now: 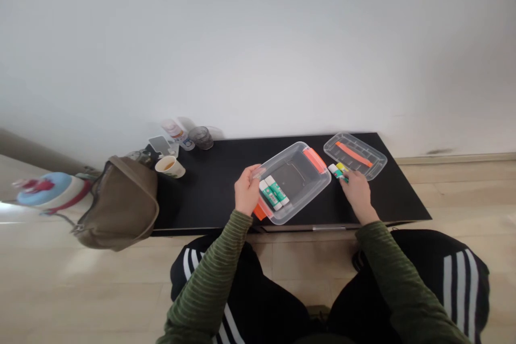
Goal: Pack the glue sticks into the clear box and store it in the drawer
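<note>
A clear plastic box [300,185] with orange latches at both ends sits at an angle on the black table, its top uncovered. My left hand [246,189] is closed on the box's left rim. Inside, against the left end, two green-and-white glue sticks [276,190] lie side by side. Just right of the box, my right hand [357,191] has its fingers closed around a green-and-white glue stick [335,170] and a yellow one [341,166]. Their lower ends are hidden by my fingers. Behind that hand lies the clear lid [377,164] with an orange handle.
On the left of the black table [217,193] stand a paper cup [170,167] of brownish drink, a dark glass [201,138], a spray can [178,134] and a small white-framed object [163,146]. A brown bag [124,201] covers the left end. The wall is close behind.
</note>
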`<state>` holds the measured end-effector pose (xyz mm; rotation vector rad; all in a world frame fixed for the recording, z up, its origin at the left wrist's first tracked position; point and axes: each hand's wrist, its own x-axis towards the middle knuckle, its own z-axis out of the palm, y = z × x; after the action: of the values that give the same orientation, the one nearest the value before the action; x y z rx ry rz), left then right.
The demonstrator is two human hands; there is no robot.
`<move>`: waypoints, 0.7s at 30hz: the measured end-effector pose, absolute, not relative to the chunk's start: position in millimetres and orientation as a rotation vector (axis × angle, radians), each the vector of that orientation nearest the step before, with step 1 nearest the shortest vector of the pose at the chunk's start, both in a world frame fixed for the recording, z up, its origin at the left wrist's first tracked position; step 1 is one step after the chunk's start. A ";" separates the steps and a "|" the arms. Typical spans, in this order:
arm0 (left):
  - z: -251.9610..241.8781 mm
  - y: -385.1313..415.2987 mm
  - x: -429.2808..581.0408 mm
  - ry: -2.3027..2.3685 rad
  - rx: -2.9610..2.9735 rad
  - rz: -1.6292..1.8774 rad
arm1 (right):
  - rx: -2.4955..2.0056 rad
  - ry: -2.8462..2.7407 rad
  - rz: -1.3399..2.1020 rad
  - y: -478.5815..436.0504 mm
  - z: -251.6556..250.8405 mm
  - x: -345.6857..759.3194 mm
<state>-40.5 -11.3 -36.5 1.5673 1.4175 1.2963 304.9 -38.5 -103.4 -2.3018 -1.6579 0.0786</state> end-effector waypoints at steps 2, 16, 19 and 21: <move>-36.3 -11.4 -40.4 1.416 1.559 1.295 | -2.349 -1.666 0.103 -39.0 -105.1 302.8; -39.8 -10.3 -39.6 1.417 1.565 1.279 | -2.305 -1.489 0.224 -46.2 -88.1 288.7; -40.7 -10.4 -39.8 1.415 1.551 1.279 | -2.102 -1.316 0.060 -55.7 -63.6 279.8; -40.3 -10.8 -39.5 1.411 1.554 1.282 | -1.935 -1.297 -0.016 -61.2 -41.8 266.7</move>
<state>-39.5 -10.8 -40.3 1.5535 1.4108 1.2823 266.7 -61.2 -41.8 -1.9351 -1.2967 -0.0164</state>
